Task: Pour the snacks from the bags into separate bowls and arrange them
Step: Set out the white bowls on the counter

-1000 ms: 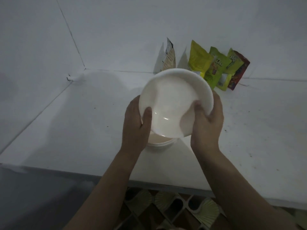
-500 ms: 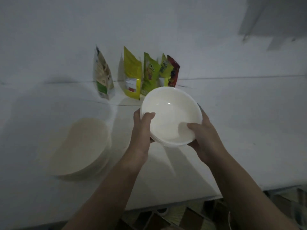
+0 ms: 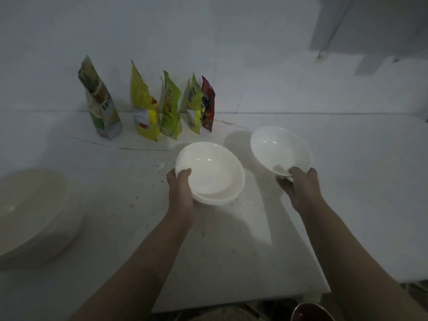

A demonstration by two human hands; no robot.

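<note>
Since the earlier frame, where both hands shared one white bowl stack, the hands have parted: the right hand (image 3: 301, 188) now carries a single white bowl (image 3: 280, 151) off to the right of the bowl stack (image 3: 209, 173), which stays with the left hand (image 3: 180, 193). The left hand's thumb (image 3: 184, 173) hooks over the near-left rim of the bowl stack while the rest of its fingers are hidden beneath, so it grips the stack; several nested rims show along the stack's near edge, and whether it rests on the white tabletop (image 3: 231, 251) or is held just above it cannot be told. The right hand's fingers (image 3: 297, 172) are closed on the near rim of the single white bowl, which tilts with its opening toward the camera, apart from the stack. Beyond the bowl stack, against the white wall (image 3: 231, 54), five snack bags stand upright in a row: a pale green-and-white bag (image 3: 102, 107) farthest left of the stack, then a yellow bag (image 3: 144, 110), a bright green bag (image 3: 171, 107), a smaller yellow-green bag (image 3: 194, 105) and a dark red bag (image 3: 207, 105) straight behind the stack. Well to the left of the stack a large cream bowl (image 3: 34, 209) sits blurred on the tabletop. Small dark specks dot the tabletop around the stack.
</note>
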